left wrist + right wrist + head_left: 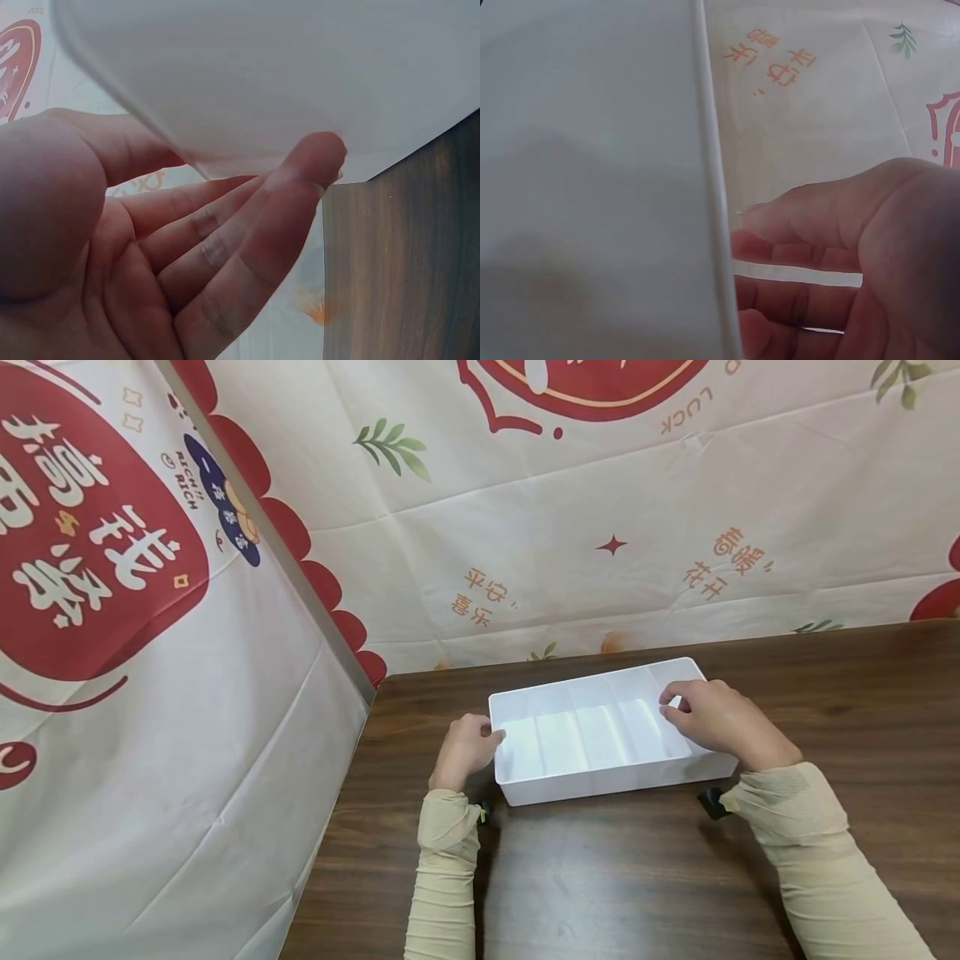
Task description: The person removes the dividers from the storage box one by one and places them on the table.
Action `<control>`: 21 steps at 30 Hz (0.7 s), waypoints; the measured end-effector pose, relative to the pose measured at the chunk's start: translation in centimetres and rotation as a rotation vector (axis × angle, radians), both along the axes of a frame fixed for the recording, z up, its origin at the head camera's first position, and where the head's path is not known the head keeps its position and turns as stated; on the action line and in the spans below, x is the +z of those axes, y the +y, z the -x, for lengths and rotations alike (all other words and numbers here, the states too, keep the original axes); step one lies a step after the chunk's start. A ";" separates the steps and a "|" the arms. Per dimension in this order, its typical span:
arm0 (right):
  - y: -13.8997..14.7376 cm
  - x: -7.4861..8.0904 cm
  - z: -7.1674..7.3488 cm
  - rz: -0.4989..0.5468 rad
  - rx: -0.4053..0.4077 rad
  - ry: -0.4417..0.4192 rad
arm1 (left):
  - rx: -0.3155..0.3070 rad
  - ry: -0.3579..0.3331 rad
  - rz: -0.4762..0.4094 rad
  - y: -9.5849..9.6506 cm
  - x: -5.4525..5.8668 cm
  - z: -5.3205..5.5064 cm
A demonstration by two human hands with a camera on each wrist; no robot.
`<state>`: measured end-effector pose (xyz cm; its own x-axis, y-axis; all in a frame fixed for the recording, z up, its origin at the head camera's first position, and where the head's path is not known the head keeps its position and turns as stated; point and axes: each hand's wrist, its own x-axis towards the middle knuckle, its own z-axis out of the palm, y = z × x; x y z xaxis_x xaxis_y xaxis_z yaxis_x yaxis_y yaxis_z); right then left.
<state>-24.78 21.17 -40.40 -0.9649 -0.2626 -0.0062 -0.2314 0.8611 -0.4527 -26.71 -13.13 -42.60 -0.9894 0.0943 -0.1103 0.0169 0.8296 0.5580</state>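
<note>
A white divided storage box [600, 781] with several compartments sits on the brown wooden table, its long side slightly tilted to my view. Nothing lies in its compartments. My left hand [467, 750] holds the left end, thumb over the rim. In the left wrist view, an index fingertip [319, 154] touches the outside of the box wall. My right hand [716, 717] is over the box's right end, fingers and thumb loosely bent with a gap between them. The right wrist view shows the box wall [607, 165] hiding some fingertips beyond its rim.
The dark wood table [570, 877] extends around the box. A printed cloth [562, 552] hangs behind the table, and another cloth [225, 760] borders its left side. Small black devices sit at both wrists, one [714, 803] below the right hand.
</note>
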 end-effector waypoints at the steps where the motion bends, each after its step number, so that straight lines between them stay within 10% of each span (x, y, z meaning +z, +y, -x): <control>1: -0.1 0.0 0.0 0.001 0.002 -0.002 | 0.002 -0.001 0.000 0.0 0.0 0.0; 21: -0.7 -0.2 0.1 -0.022 0.019 -0.051 | -0.006 0.007 0.010 0.0 0.0 0.0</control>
